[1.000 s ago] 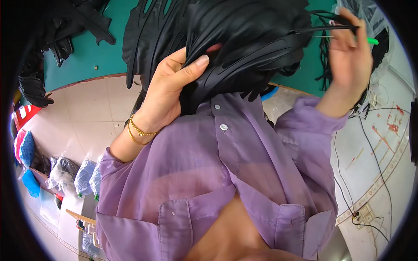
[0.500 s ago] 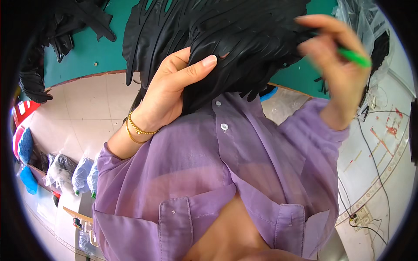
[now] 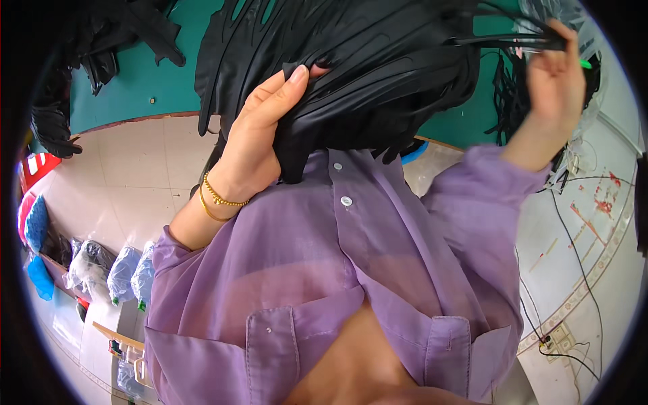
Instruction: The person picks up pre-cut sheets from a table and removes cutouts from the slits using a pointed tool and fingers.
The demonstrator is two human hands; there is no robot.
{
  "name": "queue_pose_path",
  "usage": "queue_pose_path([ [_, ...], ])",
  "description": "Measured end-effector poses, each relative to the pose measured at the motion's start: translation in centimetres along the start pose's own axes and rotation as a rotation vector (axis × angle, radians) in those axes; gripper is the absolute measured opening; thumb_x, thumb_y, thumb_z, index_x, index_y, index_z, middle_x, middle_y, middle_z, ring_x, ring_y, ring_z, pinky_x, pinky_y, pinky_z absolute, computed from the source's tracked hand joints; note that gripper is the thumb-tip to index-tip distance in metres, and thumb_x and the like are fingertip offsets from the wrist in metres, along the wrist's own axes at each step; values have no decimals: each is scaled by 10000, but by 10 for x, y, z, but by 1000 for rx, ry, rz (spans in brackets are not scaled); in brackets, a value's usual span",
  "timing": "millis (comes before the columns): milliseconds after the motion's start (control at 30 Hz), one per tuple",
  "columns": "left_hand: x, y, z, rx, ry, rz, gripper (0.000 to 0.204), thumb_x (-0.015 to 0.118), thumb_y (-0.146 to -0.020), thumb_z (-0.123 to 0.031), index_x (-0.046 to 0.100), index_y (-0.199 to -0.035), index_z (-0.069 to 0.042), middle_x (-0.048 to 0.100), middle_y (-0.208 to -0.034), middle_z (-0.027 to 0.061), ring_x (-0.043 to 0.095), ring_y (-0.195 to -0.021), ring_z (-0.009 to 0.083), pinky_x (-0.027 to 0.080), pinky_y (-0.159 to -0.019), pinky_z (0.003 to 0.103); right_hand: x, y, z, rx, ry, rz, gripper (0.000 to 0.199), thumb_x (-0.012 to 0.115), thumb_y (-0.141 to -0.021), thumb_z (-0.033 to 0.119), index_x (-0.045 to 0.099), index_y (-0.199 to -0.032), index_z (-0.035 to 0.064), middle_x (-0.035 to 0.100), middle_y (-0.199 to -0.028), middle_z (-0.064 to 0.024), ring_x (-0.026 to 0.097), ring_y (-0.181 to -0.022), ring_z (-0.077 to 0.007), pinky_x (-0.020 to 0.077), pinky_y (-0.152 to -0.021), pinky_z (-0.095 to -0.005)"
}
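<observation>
A thick bundle of black, leathery pieces [image 3: 351,88] with long finger-like strips lies at the table's near edge, against my chest. Its near side is pinched by my left hand [image 3: 260,135], thumb on top and fingers partly hidden behind the folds. At the far right, my right hand [image 3: 557,88] is closed on several thin black strips [image 3: 506,42], drawn taut sideways from the bundle. A small bright green thing [image 3: 585,64] shows behind the right hand's fingers; most of it is hidden.
More black pieces [image 3: 145,30] lie on the green tabletop [image 3: 162,88] at the left. A dark bunch of strips [image 3: 509,101] hangs beside my right forearm, near clear plastic [image 3: 533,10]. Bagged goods [image 3: 125,270] stand low at left; a black cable [image 3: 570,354] runs at right.
My right hand, blurred and close to the bundle before, has moved right and stretches strips out from it. My left thumb has shifted slightly left, and the bundle's folds have opened out.
</observation>
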State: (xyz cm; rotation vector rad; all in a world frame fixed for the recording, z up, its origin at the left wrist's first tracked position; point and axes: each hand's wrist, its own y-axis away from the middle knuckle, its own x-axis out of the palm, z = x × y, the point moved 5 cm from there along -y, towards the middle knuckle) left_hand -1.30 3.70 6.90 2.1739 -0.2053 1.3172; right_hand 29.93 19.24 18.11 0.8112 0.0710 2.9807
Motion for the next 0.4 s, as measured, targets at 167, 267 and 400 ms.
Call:
queue_pose_path([
  [167, -9, 2, -2, -13, -66, -68, 256, 554, -969, -224, 649, -1123, -43, 664, -1074, 31, 608, -989, 102, 461, -887, 236, -178, -69, 198, -481, 1194, -208, 104, 433, -893, -17, 457, -804, 31, 379, -690, -22, 370, -589, -137, 359, -676, -245],
  [267, 0, 0, -7, 67, -126, -53, 245, 566, -963, -217, 661, -1106, -43, 669, -1054, 16, 600, -968, 79, 453, -877, 225, -132, -62, 174, -371, 646, -245, 119, 474, -905, 8, 504, -790, 16, 428, -663, -19, 365, -522, -112, 318, -563, -233],
  [400, 4, 5, -4, 58, -212, -8, 264, 581, -954, -220, 651, -1133, -38, 666, -1070, 15, 592, -993, 77, 440, -902, 224, -2, -1, 51, -309, 693, -287, 190, 552, -938, 98, 633, -1049, -34, 649, -889, -59, 551, -613, -150, 450, -863, -259],
])
